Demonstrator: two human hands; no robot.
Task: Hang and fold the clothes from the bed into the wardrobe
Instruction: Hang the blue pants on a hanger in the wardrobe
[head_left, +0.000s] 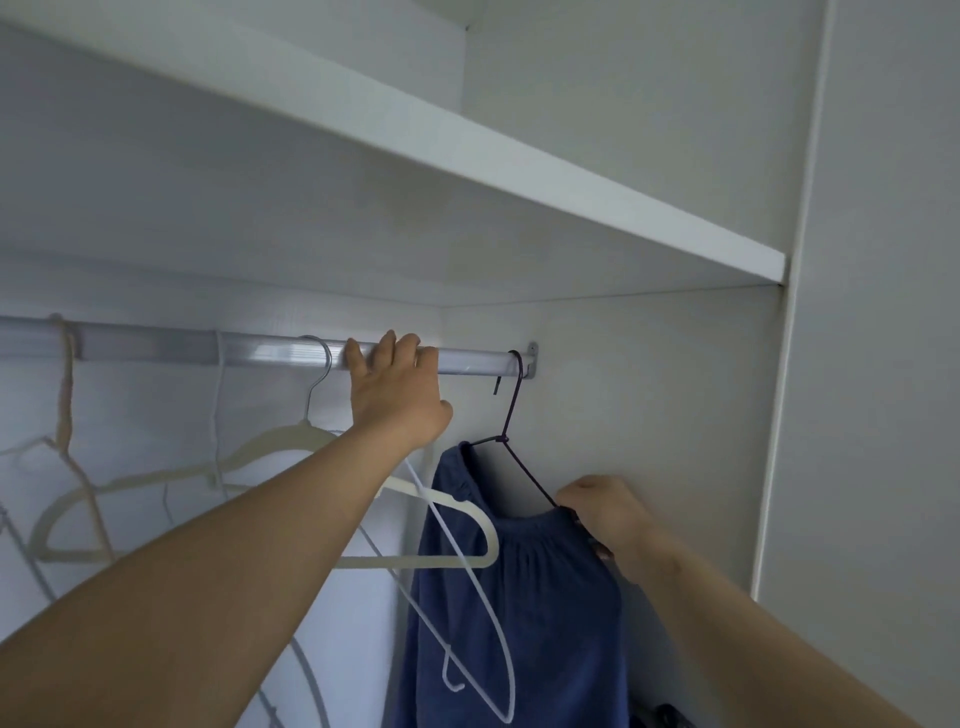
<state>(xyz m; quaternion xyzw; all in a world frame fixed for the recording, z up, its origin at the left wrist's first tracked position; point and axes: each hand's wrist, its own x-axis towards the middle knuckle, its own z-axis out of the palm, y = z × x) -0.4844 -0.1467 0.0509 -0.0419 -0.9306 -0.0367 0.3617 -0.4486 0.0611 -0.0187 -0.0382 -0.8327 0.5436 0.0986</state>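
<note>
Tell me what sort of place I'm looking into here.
Most likely the inside of a bedroom wardrobe: a rail runs under a white shelf, with empty hangers on it and a blue garment hung at the right end. The left hand rests on the rail.

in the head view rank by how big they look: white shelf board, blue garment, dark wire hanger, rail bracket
1. White wardrobe shelf board
2. Blue fabric garment
3. Dark purple wire hanger, partly hidden inside the garment
4. Small grey metal rail bracket
</note>
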